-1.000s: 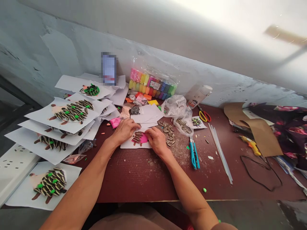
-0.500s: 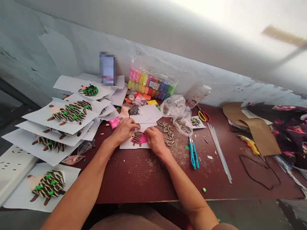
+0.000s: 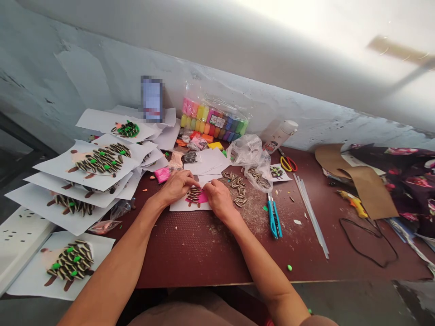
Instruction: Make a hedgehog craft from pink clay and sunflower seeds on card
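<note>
A small white card [image 3: 176, 207] lies before me with a pink clay shape [image 3: 203, 198] on it. Striped sunflower seeds [image 3: 195, 194] stand in rows on the clay's left part, and brown feet show below. My left hand [image 3: 177, 185] reaches over the card's upper left, its fingers bent and closed together at the clay's top edge. From the right, my right hand [image 3: 218, 198] covers the clay's right side, fingertips pressed together near the left ones. Whatever the fingertips hold is hidden. A loose heap of sunflower seeds [image 3: 237, 184] lies just right of my right hand.
Finished seed hedgehog cards [image 3: 102, 163] are stacked at left. Behind stand a bag of coloured clay [image 3: 214, 118] and a white bottle [image 3: 282, 135]. A teal cutter [image 3: 274, 217], scissors [image 3: 288, 162], clear glue sticks [image 3: 311, 215] and a yellow glue gun [image 3: 355, 204] lie to the right.
Both hands stay over the card in almost the same place. The fingertips have shifted only slightly at the top of the pink clay.
</note>
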Demonstrator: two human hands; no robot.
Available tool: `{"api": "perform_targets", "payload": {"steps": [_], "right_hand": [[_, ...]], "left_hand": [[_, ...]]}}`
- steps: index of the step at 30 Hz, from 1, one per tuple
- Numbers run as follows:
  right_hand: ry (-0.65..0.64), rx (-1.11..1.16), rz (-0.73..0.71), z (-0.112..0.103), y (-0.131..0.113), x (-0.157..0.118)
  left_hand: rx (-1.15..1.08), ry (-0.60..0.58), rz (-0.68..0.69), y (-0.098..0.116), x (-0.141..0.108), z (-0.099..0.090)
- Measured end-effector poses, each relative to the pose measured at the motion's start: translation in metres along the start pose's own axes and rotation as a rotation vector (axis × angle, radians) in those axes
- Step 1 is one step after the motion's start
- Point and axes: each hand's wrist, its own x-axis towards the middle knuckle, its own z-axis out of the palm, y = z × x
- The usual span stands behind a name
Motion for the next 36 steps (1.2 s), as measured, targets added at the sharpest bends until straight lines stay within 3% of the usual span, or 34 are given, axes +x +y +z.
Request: {"api": "perform_targets", "payload": {"steps": [36], "right_hand": [[-0.040,-0.022,0.016,-0.0090,-0.0042,-0.0078]], "left_hand": [[0.009,-0.008,-0.009,-0.0011,0.0000,0.0000]]}}
